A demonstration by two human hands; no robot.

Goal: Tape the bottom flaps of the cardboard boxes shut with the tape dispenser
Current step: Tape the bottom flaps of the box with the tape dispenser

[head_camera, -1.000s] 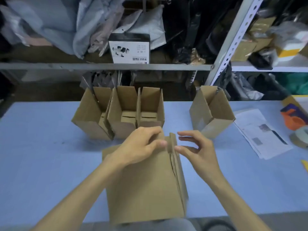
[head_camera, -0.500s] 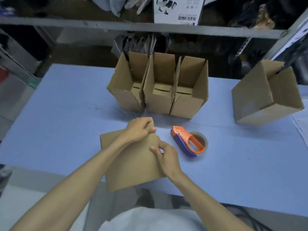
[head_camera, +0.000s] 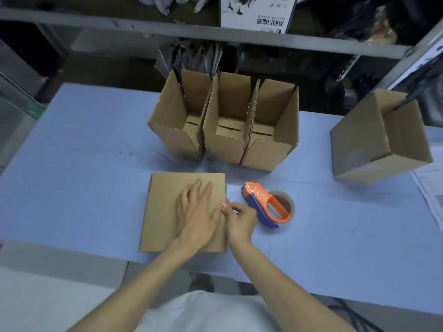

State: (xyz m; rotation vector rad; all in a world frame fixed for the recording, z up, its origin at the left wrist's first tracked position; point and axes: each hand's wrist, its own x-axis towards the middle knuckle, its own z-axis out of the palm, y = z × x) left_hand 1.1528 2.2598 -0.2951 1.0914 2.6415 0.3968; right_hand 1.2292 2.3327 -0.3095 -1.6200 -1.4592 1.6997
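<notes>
A cardboard box (head_camera: 165, 212) stands on the blue table (head_camera: 84, 183) near the front edge, its closed flaps facing up. My left hand (head_camera: 195, 216) lies flat on top of it with straight, spread fingers. My right hand (head_camera: 239, 220) is at the box's right edge, fingertips curled and pinching the flap edge there. The orange and blue tape dispenser (head_camera: 267, 204) lies on the table just right of my right hand, untouched.
Three open cardboard boxes (head_camera: 225, 140) stand in a row behind. A fourth open box (head_camera: 374, 144) sits tilted at the right. Printed papers (head_camera: 431, 188) lie at the right edge. A metal shelf (head_camera: 191, 32) with goods runs along the back.
The box has been set flat and square on the table. My left hand went from gripping its top edge to lying flat on it. My right hand shifted to the right edge.
</notes>
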